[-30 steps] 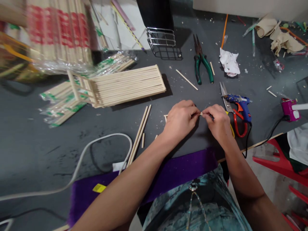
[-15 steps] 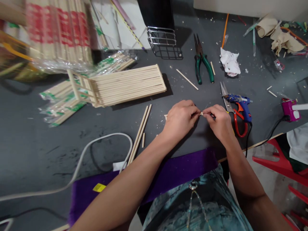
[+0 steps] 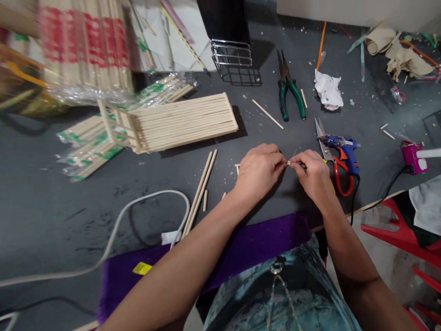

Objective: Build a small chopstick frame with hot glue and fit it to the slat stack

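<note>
My left hand [image 3: 261, 166] and my right hand [image 3: 311, 172] meet fingertip to fingertip above the grey table. Both pinch one tiny pale wooden piece [image 3: 288, 162], most of it hidden by the fingers. To the right of my right hand lie scissors with red handles [image 3: 339, 177] and a blue glue gun [image 3: 346, 149]. Left of my left forearm, two long wooden sticks [image 3: 200, 193] rest beside a short cut stick [image 3: 205, 200]. A small chair-like frame made of glued sticks [image 3: 186, 120] lies farther left.
Green-handled pliers [image 3: 292, 94] and a crumpled white paper [image 3: 328, 89] lie beyond my hands. Packs of chopsticks [image 3: 84, 50] fill the upper left. A black holder with a wire rack [image 3: 231, 53] stands at the back. A white cable [image 3: 119, 225] curves across the left; a purple cloth [image 3: 262, 243] covers the near edge.
Almost nothing differs. Both hands keep their pinch on the tiny wooden piece in the same spot, and the view has shifted very slightly.
</note>
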Motion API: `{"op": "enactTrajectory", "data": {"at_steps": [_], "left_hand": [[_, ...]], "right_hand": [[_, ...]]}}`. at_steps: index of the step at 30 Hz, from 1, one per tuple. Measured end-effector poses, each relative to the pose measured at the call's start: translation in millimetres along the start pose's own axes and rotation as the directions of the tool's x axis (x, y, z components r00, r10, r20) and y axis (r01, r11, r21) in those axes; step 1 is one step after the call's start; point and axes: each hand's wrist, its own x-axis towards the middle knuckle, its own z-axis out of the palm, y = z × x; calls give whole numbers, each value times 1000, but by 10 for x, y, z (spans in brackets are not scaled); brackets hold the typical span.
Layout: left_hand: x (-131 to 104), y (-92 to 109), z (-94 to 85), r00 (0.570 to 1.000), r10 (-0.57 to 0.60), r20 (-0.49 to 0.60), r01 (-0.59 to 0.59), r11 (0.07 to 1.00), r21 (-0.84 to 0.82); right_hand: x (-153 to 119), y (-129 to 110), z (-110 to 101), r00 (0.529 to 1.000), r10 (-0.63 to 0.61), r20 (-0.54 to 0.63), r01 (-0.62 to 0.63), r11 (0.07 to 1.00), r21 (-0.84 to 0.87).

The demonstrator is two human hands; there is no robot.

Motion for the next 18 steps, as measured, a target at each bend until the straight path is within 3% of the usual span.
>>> {"op": "enactTrajectory", "data": {"at_steps": [8,18], "left_hand": [[22,-75,-62,998,-20,61,28,991,-134],[50,-3,-48,997,5,79,-2,999,-40]], "right_hand": [[-45,54,-13,999,-1,-33,6,991,132],[-82,54,-6,994,-54,-99,62,995,79]]}}
